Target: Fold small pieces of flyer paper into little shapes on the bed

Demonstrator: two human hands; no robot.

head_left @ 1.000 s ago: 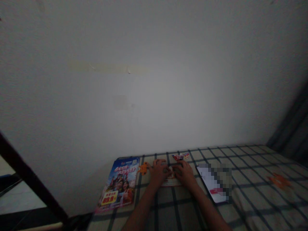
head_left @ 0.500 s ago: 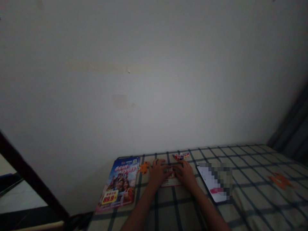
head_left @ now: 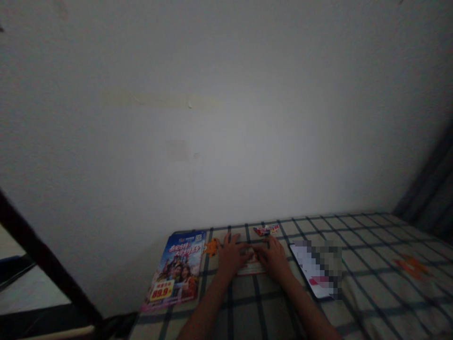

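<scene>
A small printed paper (head_left: pixel 252 268), white and reddish, lies flat on the checked cloth in front of me. My left hand (head_left: pixel 230 255) rests on its left side, fingers spread out and thumb pointing inward. On the paper's right side lies my right hand (head_left: pixel 273 256), its fingers stretched forward and index finger reaching toward the left hand. Both hands cover much of the paper, so its upper part is hidden. Just beyond the right fingertips sits a folded red, white and blue paper piece (head_left: pixel 266 230).
A stack of glossy flyers (head_left: pixel 179 269) lies to the left, with an orange figure printed on the cloth (head_left: pixel 210 247) beside it. To the right is a phone (head_left: pixel 313 271), its screen partly blurred. The checked cloth (head_left: pixel 371 293) meets a white wall (head_left: pixel 247 141). A dark bar (head_left: pixel 46 257) slants at left.
My left fingers have spread and shifted slightly on the paper. The right fingers have moved a little. The paper and surrounding things stay in place.
</scene>
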